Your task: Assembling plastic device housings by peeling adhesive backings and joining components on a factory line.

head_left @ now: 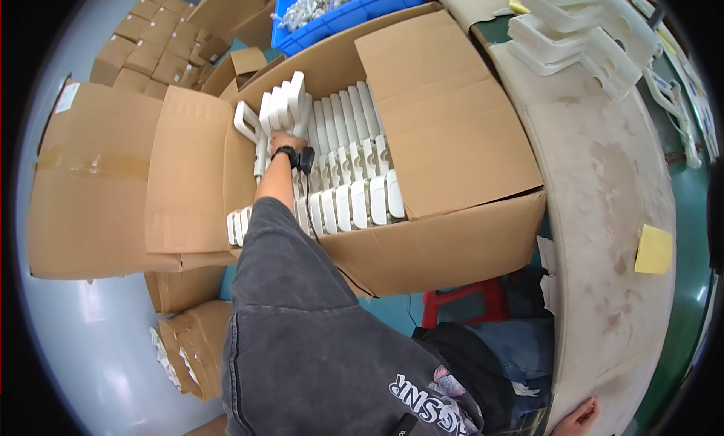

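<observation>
Two hands show, well apart. With the big open cardboard box (pixel 422 210) as the mark: the left hand (pixel 285 140) reaches down into the box's left end, a black wristband (pixel 289 154) at the wrist and a dark grey sleeve (pixel 302 315) behind it. It is among a small bunch of white plastic parts (pixel 280 108) that stand higher than the rest — the fingers are buried among them, so I cannot tell whether they clasp a part or only touch it.

Inside the box, to the right of that hand, rows of the same white parts (pixel 351 161) lie packed side by side, filling the floor of the box from the far wall to the near wall.

Right of the box runs a worn, pale table (pixel 603 210). The right hand (pixel 577 417) rests at its near edge, far from the box; only a bit of it shows, and its fingers cannot be judged. More white parts (pixel 573 29) are heaped at the table's far end, and a yellow note (pixel 653 249) lies on it.

Beyond the box sits a blue bin (pixel 354 10) — left of it, small cartons (pixel 158 47) are stacked.
</observation>
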The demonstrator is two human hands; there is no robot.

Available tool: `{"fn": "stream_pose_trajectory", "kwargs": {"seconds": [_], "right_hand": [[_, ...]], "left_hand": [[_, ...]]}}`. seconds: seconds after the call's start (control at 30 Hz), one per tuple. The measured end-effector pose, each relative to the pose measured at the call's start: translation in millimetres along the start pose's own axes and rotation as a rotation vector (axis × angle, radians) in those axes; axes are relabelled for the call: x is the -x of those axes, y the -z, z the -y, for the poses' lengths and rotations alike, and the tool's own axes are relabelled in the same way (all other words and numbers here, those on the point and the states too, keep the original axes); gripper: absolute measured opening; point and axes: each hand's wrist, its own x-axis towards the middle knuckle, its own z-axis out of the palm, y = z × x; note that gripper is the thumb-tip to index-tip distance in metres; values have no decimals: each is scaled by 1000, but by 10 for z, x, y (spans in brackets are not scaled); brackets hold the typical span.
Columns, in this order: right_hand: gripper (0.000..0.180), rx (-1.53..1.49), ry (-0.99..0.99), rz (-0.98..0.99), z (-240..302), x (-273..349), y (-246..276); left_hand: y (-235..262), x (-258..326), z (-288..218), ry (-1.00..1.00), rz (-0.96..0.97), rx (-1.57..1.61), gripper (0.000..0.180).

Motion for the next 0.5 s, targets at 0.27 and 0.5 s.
{"fn": "stream_pose_trajectory", "kwargs": {"seconds": [0.27, 0.5], "right_hand": [[25, -101, -41, 18, -22, 4, -20], [15, -191, 84, -37, -424, 55, -128]], "left_hand": [[610, 44, -64, -459, 148, 17, 87], [1791, 1317, -558, -445, 572, 527, 67]]}}
